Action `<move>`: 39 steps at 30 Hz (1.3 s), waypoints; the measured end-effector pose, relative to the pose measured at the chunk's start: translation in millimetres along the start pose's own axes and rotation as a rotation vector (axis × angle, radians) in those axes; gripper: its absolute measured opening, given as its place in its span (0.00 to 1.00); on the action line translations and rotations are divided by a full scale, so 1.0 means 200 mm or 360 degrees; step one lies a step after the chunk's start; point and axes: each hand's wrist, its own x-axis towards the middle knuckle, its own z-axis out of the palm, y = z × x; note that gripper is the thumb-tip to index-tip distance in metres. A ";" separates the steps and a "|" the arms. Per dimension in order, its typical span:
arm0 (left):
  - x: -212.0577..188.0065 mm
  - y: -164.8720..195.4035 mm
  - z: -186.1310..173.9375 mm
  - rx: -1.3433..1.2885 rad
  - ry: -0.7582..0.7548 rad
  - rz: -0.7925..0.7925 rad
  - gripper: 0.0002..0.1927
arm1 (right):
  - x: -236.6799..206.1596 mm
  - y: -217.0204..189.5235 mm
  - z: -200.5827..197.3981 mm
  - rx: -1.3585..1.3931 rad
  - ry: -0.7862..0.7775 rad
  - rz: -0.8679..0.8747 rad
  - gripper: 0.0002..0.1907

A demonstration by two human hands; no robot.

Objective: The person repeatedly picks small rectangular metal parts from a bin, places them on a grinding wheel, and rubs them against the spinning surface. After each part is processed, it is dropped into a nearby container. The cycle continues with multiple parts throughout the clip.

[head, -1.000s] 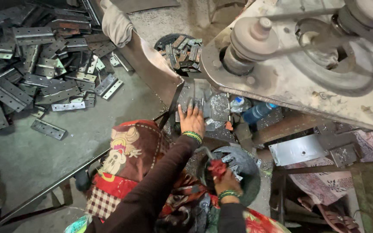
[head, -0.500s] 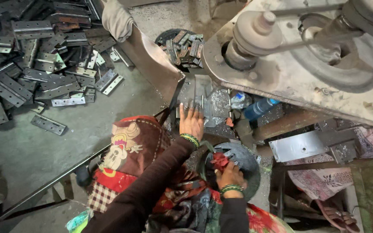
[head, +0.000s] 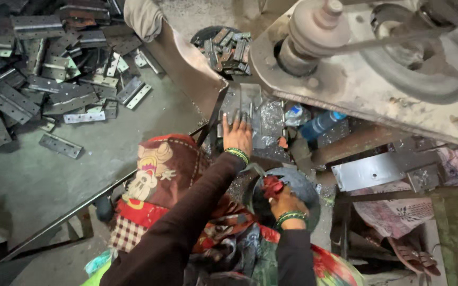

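Nearest the camera, the right hand (head: pixel 287 204) rests on the rim of a round dark pan (head: pixel 306 188); its fingers are closed around a small red piece (head: pixel 272 186), and green bangles sit on the wrist. A patterned cloth (head: pixel 155 175) in red and brown lies over the lap just left of the dark-sleeved forearms. Further out, the left hand (head: pixel 237 135) lies palm down with fingers open and spread, pressing flat on a grey metal plate (head: pixel 250 103) that sits on the worktop (head: pixel 271 119) beneath the machine. A blue plastic bottle (head: pixel 320 123) lies on its side near the plate, to its right. A flat steel sheet (head: pixel 372 169) rests right of the pan. Above, the large grey machine body (head: pixel 356 85) carries a pulley (head: pixel 314 26) and a belt wheel (head: pixel 414 63). Beyond it, a dark round container (head: pixel 226 45) holds short metal pieces. At far left, a heap of perforated metal strips (head: pixel 43 79) covers the concrete floor (head: pixel 38 180).
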 end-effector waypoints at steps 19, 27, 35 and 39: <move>0.20 -0.02 -0.08 0.0301 -0.0281 -0.0003 0.31 | -0.08 -0.07 0.03 0.0091 0.0017 0.0210 0.40; 0.17 -0.06 -0.07 0.0119 -0.0290 -0.0010 0.26 | -0.06 -0.08 0.00 0.0247 -0.0181 0.0109 0.45; 0.31 -0.02 -0.09 0.0161 -0.0149 -0.0067 0.27 | 0.00 -0.05 -0.02 0.0038 -0.0029 0.0189 0.34; 0.35 -0.04 -0.12 0.0054 0.0201 0.0010 0.27 | -0.01 -0.06 -0.01 0.0184 -0.0207 0.0086 0.33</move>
